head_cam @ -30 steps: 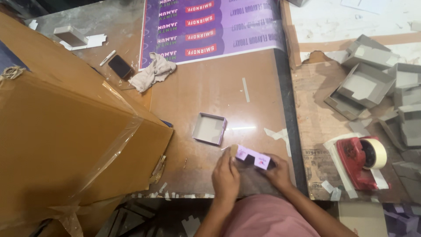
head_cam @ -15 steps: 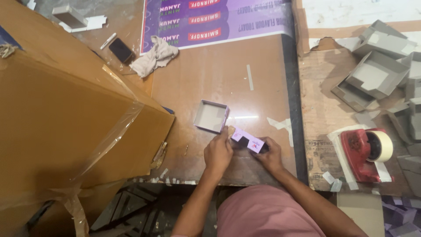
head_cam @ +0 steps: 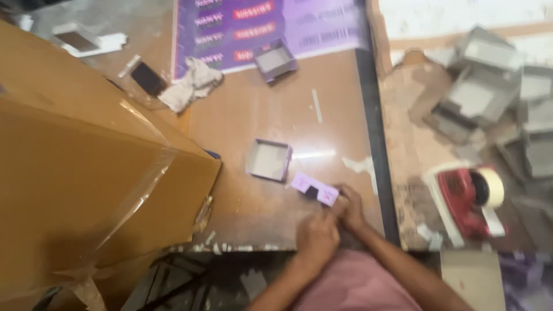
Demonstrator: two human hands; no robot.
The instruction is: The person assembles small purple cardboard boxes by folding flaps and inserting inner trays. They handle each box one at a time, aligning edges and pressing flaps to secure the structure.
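Both my hands hold a small purple box piece point(head_cam: 314, 189) just above the brown table's near edge. My left hand point(head_cam: 317, 235) is under its near side with the fingers closed. At the piece's right end my right hand point(head_cam: 349, 205) pinches it. An open grey tray with a purple rim point(head_cam: 269, 160) lies on the table just left of and beyond the piece. A second open purple tray point(head_cam: 275, 60) sits farther away by the purple printed sheet point(head_cam: 271, 23).
A large brown cardboard carton point(head_cam: 86, 178) with clear tape fills the left side. A red tape dispenser point(head_cam: 469, 198) lies to the right. Several grey box parts point(head_cam: 489, 98) are piled at the far right. A crumpled cloth point(head_cam: 193, 83) and a dark phone point(head_cam: 148, 78) lie at the back left.
The camera view has shifted, bringing the second tray into sight. My hands still hold the purple piece, now slightly farther right of the grey tray.
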